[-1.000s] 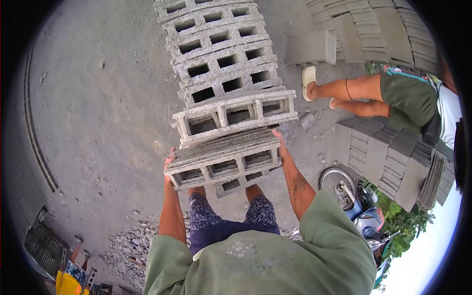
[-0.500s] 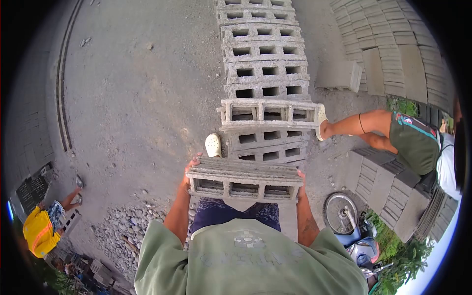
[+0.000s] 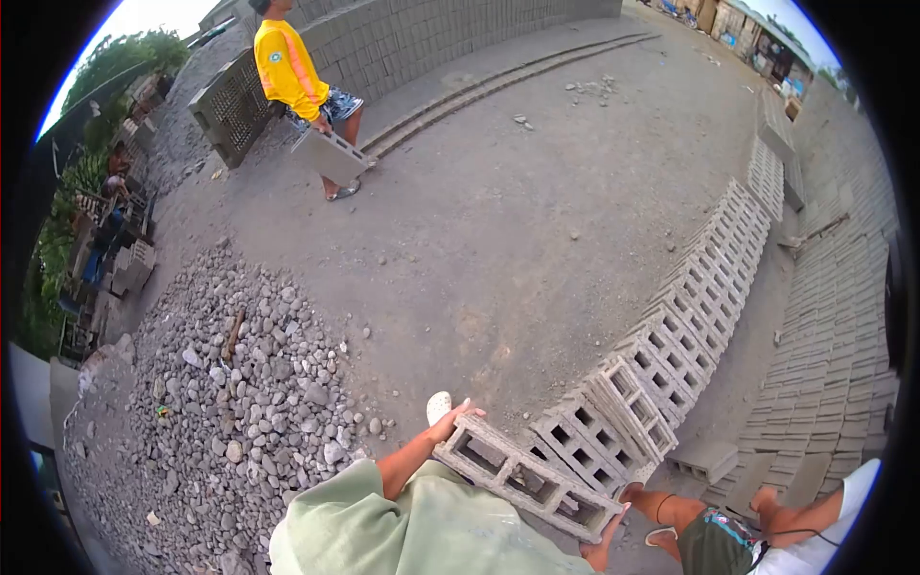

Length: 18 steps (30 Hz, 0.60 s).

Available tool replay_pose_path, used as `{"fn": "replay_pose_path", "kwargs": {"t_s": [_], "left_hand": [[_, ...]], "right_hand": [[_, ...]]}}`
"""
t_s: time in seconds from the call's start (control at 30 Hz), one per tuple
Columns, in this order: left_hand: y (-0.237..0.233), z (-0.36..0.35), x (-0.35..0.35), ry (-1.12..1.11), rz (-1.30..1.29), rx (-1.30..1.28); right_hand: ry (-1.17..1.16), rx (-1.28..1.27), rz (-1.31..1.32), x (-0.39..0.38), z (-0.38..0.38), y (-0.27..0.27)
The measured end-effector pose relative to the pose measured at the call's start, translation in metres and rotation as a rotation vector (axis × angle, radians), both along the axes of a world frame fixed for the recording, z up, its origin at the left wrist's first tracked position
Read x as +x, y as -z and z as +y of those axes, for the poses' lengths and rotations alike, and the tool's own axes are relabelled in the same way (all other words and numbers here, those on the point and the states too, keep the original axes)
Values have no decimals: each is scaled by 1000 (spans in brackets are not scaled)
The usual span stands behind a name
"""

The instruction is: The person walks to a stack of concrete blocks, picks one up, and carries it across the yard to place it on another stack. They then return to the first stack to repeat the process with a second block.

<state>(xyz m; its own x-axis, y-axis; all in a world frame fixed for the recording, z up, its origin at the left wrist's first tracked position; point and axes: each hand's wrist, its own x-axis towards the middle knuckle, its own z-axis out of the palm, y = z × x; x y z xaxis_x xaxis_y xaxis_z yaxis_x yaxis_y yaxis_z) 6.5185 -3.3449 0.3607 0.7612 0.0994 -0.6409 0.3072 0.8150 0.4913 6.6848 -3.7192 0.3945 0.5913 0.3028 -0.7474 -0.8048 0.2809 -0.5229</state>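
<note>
- A hollow concrete block (image 3: 522, 476) is being held between both hands, close in front of the green-sleeved chest, and is tilting down toward the right hand.
- The left hand (image 3: 450, 420) is being clamped on the block's upper end, with fingers curled over its edge and the arm bent.
- The right hand (image 3: 606, 546) is being pressed against the lower end, with fingers wrapped up its side; the palm is being hidden by the block.
- The block is being seen as grey, rough and grainy, rectangular, with three squared cells running through it.
- Just beyond the right hand, a curving row of matching blocks (image 3: 685, 326) is standing on the dirt ground.
- Beyond the left hand, a pile of rounded gravel (image 3: 240, 383) is lying; a white shoe (image 3: 438, 405) is being seen just beside that hand.
- Far beyond both hands, another block (image 3: 329, 155) is being carried by a person in a yellow shirt (image 3: 285, 65), whose small emblem cannot be read.
- Beside the right hand, a co-worker's bare legs (image 3: 685, 506) are being seen.
</note>
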Motion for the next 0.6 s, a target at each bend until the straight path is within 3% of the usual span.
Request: {"fn": "replay_pose_path", "kwargs": {"t_s": [0.07, 0.23, 0.4, 0.53, 0.6], "left_hand": [[-6, 16, -23, -117, 1, -117], [-9, 92, -88, -227, -61, -39], [-33, 229, -172, -398, 3, 68], [-72, 325, -256, -713, -21, -5], [-72, 370, -295, -864, 7, 76]], "right_hand": [[-45, -17, -38, -8, 28, -14], [-142, -15, -122, -42, 151, -30], [-389, 39, -139, -65, 341, -33], [-639, 117, -128, -91, 494, -55], [-780, 194, -123, -103, 578, -53]]}}
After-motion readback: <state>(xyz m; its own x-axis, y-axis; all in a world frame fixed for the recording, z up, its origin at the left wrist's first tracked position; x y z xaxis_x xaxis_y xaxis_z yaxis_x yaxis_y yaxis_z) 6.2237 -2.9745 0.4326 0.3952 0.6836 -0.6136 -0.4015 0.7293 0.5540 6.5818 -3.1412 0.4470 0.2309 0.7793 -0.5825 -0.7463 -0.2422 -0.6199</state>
